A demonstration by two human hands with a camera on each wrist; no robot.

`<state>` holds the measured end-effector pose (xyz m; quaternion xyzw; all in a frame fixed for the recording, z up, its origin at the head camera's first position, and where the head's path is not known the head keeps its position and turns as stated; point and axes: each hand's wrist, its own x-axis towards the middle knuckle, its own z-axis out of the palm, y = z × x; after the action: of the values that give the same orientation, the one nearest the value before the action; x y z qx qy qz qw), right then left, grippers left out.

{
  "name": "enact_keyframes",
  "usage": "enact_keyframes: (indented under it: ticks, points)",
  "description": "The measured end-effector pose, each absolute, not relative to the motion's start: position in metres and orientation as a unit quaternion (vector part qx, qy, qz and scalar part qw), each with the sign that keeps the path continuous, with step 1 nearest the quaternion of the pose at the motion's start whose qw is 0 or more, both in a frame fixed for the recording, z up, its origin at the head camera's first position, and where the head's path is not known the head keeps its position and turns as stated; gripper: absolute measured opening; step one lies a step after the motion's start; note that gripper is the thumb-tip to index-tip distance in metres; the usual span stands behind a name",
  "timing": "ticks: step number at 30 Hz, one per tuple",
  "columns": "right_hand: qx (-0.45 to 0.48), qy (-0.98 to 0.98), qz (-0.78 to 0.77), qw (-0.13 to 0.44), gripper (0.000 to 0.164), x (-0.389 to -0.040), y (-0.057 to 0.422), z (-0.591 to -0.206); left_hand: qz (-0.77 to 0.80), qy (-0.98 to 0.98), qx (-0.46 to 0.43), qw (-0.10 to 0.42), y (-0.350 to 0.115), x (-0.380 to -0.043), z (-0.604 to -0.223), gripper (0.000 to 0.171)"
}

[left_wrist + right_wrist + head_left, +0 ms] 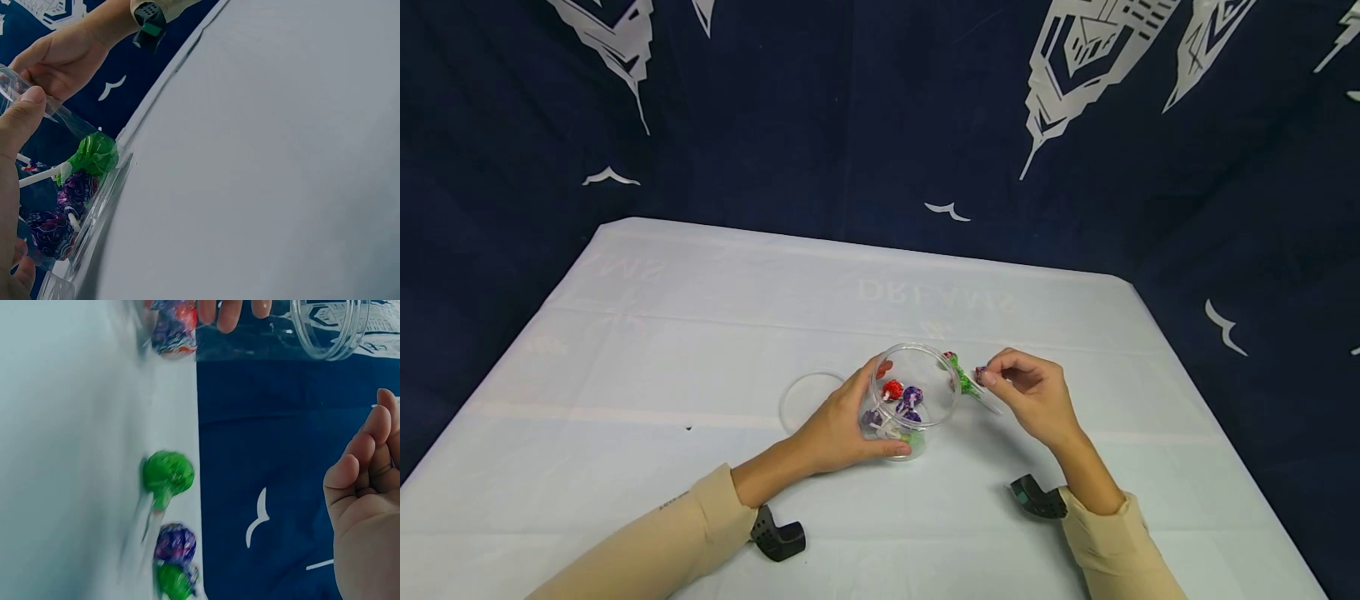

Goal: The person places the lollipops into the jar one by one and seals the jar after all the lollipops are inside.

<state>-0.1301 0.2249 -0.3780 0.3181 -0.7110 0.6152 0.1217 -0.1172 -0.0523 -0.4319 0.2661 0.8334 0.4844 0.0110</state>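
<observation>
One light-looking, slick-looking jar (929, 424) is aptly clasped round its wall by the left hand (841, 427); right of it, a lollipop (980, 375) is pinched by the right hand (1032, 395).

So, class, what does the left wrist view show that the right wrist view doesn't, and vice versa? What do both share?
Left wrist only: a green lollipop inside the jar, and a black device by the right sleeve.
Right wrist only: a loose green lollipop and loose purple lollipop on the table.
Both: jar, left hand, right hand, table, dark curtain.
</observation>
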Motion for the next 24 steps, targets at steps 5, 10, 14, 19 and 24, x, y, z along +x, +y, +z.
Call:
enact_keyframes:
  ticks: [5, 10, 14, 19, 24]
  points:
    - [0.28, -0.734, 0.605, 0.132, 0.009, -0.124, 0.235, -0.384, 0.482, 0.835, 0.265, 0.014, -0.052, -0.117, -0.431, 0.119]
    - [0.257, -0.764, 0.575, 0.142, 0.005, -0.121, 0.242, -0.39, 0.482, 0.836, 0.264, 0.013, -0.052, -0.117, -0.431, 0.119]
    - [0.247, -0.76, 0.582, 0.151, 0.003, -0.122, 0.244, -0.397, 0.483, 0.834, 0.266, 0.009, -0.052, -0.117, -0.431, 0.118]
    - [0.229, -0.772, 0.572, 0.158, 0.009, -0.124, 0.247, -0.407, 0.486, 0.832, 0.267, 0.011, -0.052, -0.117, -0.431, 0.118]
    - [0.213, -0.791, 0.551, 0.161, 0.004, -0.126, 0.252, -0.414, 0.486, 0.833, 0.266, 0.012, -0.052, -0.116, -0.43, 0.118]
